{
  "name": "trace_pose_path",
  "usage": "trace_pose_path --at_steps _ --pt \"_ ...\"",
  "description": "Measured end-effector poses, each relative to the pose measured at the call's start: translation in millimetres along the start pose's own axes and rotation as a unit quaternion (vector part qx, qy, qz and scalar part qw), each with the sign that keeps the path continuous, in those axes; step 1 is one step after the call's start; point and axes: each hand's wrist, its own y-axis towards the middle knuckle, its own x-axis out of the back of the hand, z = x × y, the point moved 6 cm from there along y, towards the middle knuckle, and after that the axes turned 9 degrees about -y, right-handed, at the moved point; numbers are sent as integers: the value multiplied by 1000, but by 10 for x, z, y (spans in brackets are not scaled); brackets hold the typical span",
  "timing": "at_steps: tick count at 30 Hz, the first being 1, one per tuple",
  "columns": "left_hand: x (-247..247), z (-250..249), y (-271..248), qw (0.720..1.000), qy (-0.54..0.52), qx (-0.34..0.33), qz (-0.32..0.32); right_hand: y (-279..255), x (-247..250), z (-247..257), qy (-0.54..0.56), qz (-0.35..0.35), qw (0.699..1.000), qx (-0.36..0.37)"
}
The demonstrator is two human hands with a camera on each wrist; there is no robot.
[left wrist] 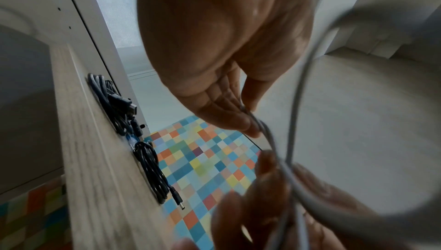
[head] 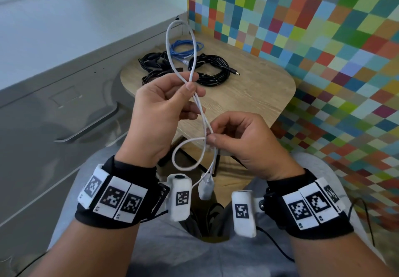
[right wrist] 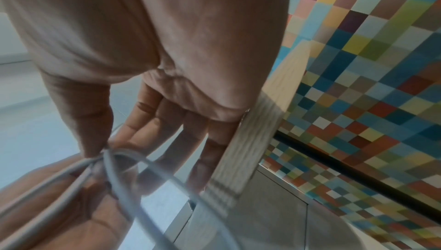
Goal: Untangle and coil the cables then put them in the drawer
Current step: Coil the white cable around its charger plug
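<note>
A thin white cable (head: 170, 45) stands in a tall loop above my hands and hangs in a smaller loop below them, its two white plugs (head: 206, 187) dangling over my lap. My left hand (head: 164, 104) pinches the crossing strands between thumb and forefinger. Lower down, my right hand (head: 233, 138) pinches the cable where the lower loop crosses. The white cable (left wrist: 293, 122) and the left hand (left wrist: 222, 56) fill the left wrist view; the right hand (right wrist: 148, 65) pinches the white cable (right wrist: 124, 174) in the right wrist view. The grey drawer front (head: 54, 112) with its bar handle (head: 90, 125) is shut at my left.
On the small round wooden table (head: 248, 95) lie a black coiled cable (head: 210, 71) with a barrel plug, a blue cable (head: 185, 50) and another black bundle (head: 153, 60). A multicoloured checked wall (head: 313, 39) rises behind and to the right. My knees sit under the table's near edge.
</note>
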Motion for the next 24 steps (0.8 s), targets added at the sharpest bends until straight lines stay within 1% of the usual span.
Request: trace_pose_path --at_steps 4,11,16,18,20,22,24 --pt "33 -2 11 1000 14 -2 -10 -21 22 12 54 10 998 -28" --pt "-29 65 -5 999 44 26 15 -16 -59 -13 67 27 996 -46" --pt "-67 96 -19 998 50 28 24 14 -8 -40 9 12 1000 -23" --pt "-66 112 -17 998 51 31 19 21 8 -27 -24 -4 1000 -6" --pt "-56 121 -11 998 50 33 12 24 -5 -15 -33 -8 999 9" --pt "-45 127 -9 998 45 36 8 19 -3 -22 -47 -17 999 13" --pt "-40 128 -12 998 41 38 4 15 -2 -21 -85 -23 996 8"
